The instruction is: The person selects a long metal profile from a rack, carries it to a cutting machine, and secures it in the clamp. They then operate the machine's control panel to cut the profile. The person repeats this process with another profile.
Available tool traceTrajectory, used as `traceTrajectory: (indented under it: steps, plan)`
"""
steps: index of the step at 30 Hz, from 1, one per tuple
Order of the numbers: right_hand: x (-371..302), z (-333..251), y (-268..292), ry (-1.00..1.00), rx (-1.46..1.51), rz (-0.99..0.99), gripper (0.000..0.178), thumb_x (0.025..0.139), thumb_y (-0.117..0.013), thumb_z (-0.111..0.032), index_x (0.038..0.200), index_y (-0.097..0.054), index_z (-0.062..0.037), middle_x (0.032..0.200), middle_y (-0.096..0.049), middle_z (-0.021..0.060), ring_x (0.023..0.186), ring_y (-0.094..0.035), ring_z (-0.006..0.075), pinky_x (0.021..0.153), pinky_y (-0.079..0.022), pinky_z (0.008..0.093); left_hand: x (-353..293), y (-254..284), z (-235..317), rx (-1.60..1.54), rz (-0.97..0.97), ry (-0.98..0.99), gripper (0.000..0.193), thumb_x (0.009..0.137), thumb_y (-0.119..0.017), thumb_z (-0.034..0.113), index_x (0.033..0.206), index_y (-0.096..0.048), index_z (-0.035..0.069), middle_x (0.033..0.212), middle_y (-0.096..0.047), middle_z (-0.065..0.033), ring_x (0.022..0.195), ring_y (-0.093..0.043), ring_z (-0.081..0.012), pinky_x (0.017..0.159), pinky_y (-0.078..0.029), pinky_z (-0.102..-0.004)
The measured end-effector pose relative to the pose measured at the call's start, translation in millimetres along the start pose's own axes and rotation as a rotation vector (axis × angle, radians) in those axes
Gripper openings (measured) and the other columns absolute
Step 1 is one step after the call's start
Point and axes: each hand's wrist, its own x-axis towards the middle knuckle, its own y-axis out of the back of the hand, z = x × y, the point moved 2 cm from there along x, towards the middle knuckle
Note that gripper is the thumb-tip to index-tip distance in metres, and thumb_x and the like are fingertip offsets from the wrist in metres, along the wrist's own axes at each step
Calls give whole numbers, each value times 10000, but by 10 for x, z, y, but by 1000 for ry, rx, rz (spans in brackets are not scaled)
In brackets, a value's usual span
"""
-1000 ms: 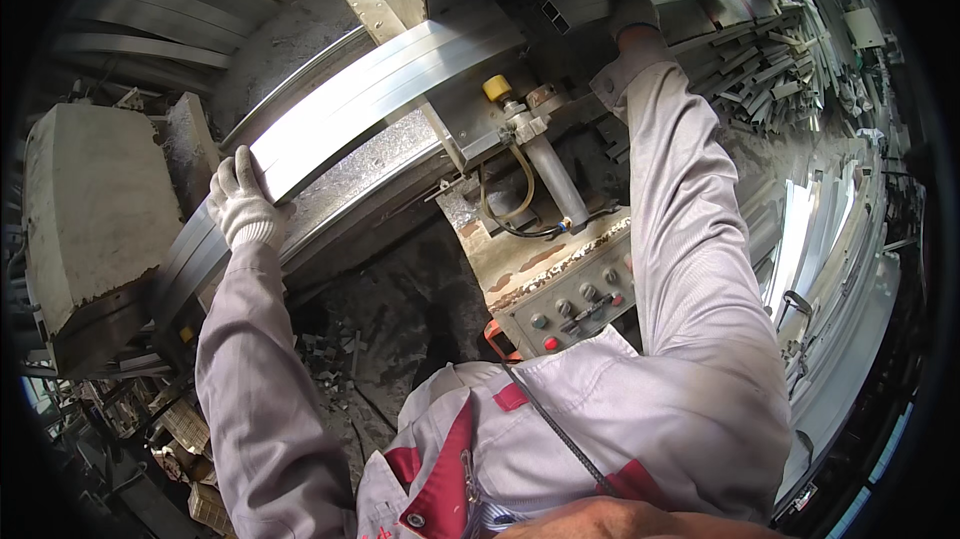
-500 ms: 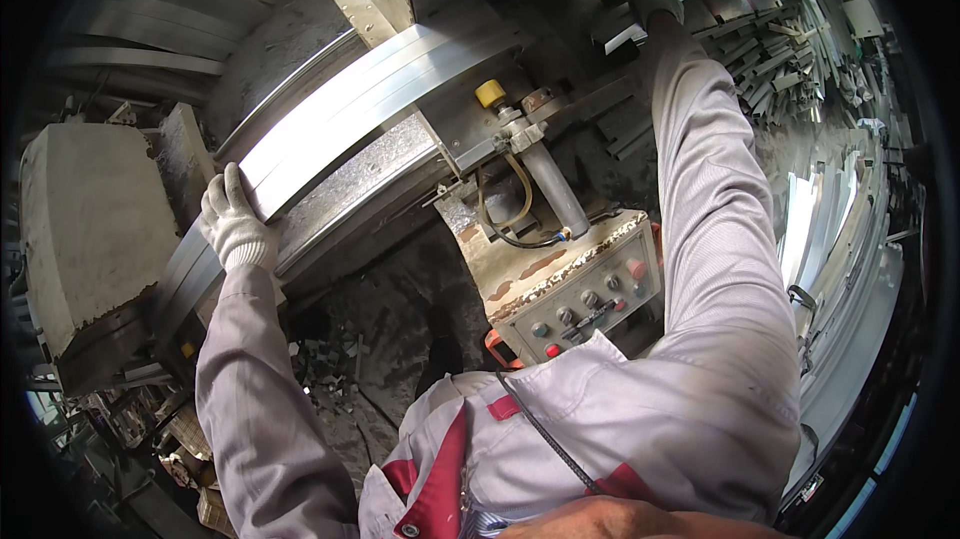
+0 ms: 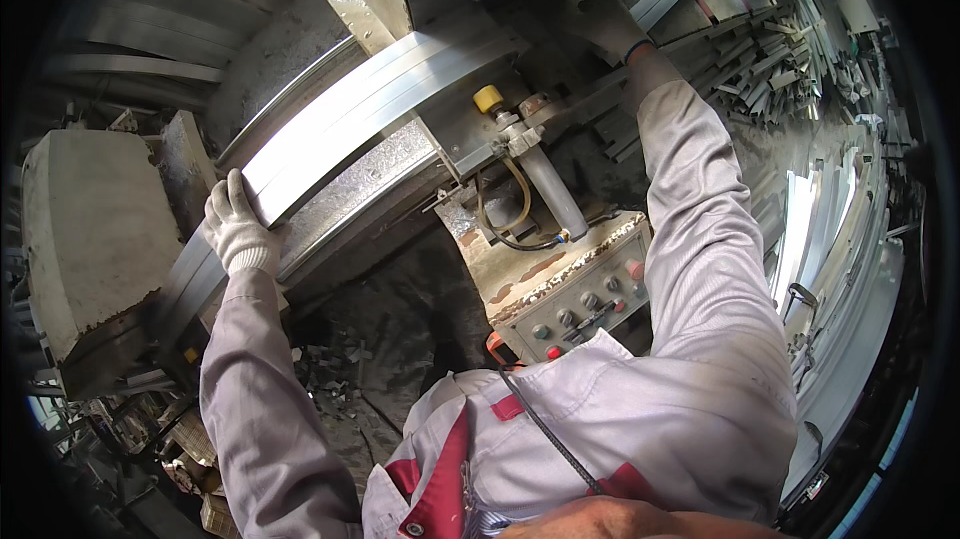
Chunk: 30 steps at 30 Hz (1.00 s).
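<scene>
A long silver aluminium profile [image 3: 350,124] lies slantwise across the machine bed, its far end in shadow under the machine head. My left hand [image 3: 240,227], in a white knit glove, is on the profile's near-left part, fingers bent over it and thumb at its near edge. My right hand [image 3: 603,23], gloved, reaches into the dark area beyond the profile's far end. Shadow hides its fingertips and whatever they touch. Between the hands and my body stands a clamp cylinder [image 3: 550,189] with a yellow cap [image 3: 488,99].
A control panel [image 3: 580,304] with several knobs and buttons sits close to my chest. Cut metal offcuts [image 3: 775,84] are heaped at the far right, with long profiles [image 3: 800,229] stacked below. A pale machine housing [image 3: 90,229] stands at left; scraps [image 3: 335,369] litter the floor.
My right hand has moved left, away from a short silver piece at the far right, into the shadow near the machine head. My left hand stays on the profile.
</scene>
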Motion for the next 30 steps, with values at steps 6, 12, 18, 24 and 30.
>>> traceTrajectory:
  steps: [6, 12, 18, 24, 30]
  plan:
    - [-108, -1060, 154, 156, 183, -210, 643, 869, -835, -201, 1494, -690, -153, 1531, -680, 157, 1426, -635, 370, 1208, -525, 479, 7, 14, 7, 29, -27, 7, 1288, 743, -1032, 389, 1778, -282, 230, 1763, -363, -109, 1667, -301, -345, 1379, -240, -540]
    - [-438, -1180, 491, -63, 211, -63, 365, 838, -822, -309, 1182, -805, -188, 1143, -828, 95, 1129, -771, 359, 1008, -614, 489, 37, -59, -24, 28, -5, 5, 1306, 726, -1033, 388, 1782, -282, 227, 1755, -367, -111, 1664, -303, -353, 1375, -240, -543]
    - [-1710, -1696, 700, -501, 756, 503, 468, 785, -916, -233, 1202, -752, -100, 1041, -802, 79, 914, -791, 238, 806, -660, 393, 36, -73, -27, 47, 9, 10, 1355, 690, -1037, 369, 1794, -260, 246, 1770, -357, -88, 1656, -315, -361, 1356, -288, -532]
    - [-2780, -3552, 933, 172, 919, 142, 578, 772, -945, -190, 1303, -745, -83, 1130, -789, 92, 1066, -808, 283, 976, -651, 394, 66, -30, -8, 69, -48, 44, 1378, 679, -1042, 376, 1799, -247, 262, 1797, -347, -90, 1667, -321, -344, 1355, -311, -519]
    - [-1493, -1264, 857, -834, 233, 429, 783, 843, -877, -527, 1451, -713, -62, 1334, -774, 172, 1241, -765, 340, 1073, -611, 443, 84, -147, -59, 65, 8, 29, 1349, 710, -1042, 405, 1796, -256, 260, 1772, -373, -91, 1653, -339, -345, 1361, -298, -501]
